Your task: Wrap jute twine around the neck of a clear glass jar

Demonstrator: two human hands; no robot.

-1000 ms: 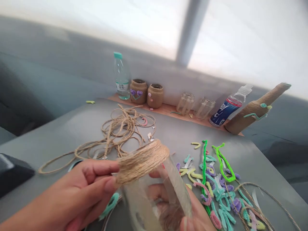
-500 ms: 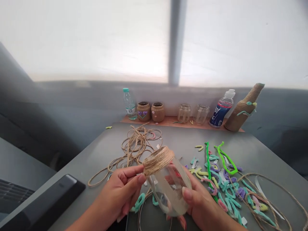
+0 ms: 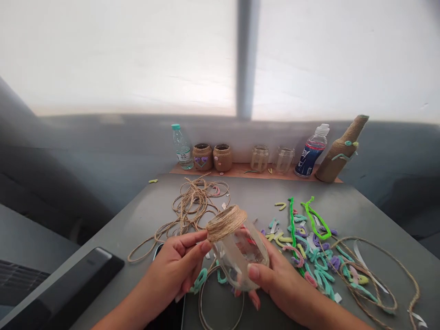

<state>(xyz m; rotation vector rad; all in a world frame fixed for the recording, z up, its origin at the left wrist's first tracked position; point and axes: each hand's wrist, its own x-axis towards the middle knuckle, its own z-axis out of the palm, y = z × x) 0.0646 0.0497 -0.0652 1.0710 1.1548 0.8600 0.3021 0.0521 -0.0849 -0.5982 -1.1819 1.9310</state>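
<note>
A clear glass jar [image 3: 229,263] is held tilted over the near part of the table, its mouth toward the upper left. Brown jute twine [image 3: 227,223] is wound in several turns around its neck. My right hand [image 3: 278,277] grips the jar's lower body from the right, thumb on the near side and fingers behind. At the left edge of the winding, my left hand [image 3: 180,263] pinches the twine between thumb and forefinger. A loose twine strand [image 3: 200,302] curves on the table below the jar.
A tangle of twine [image 3: 192,201] lies behind the jar. Colourful pipe cleaner pieces [image 3: 319,270] are scattered at right. Along the back stand twine-wrapped jars [image 3: 222,160], bare jars [image 3: 259,159], a water bottle [image 3: 183,151], a blue-labelled bottle [image 3: 310,156] and a twine-wrapped bottle [image 3: 335,160]. A black object [image 3: 85,279] sits at left.
The jar has turned a little in my right hand, whose thumb now lies further left on it. My left fingers still pinch the twine at the neck. The whole view has shifted slightly.
</note>
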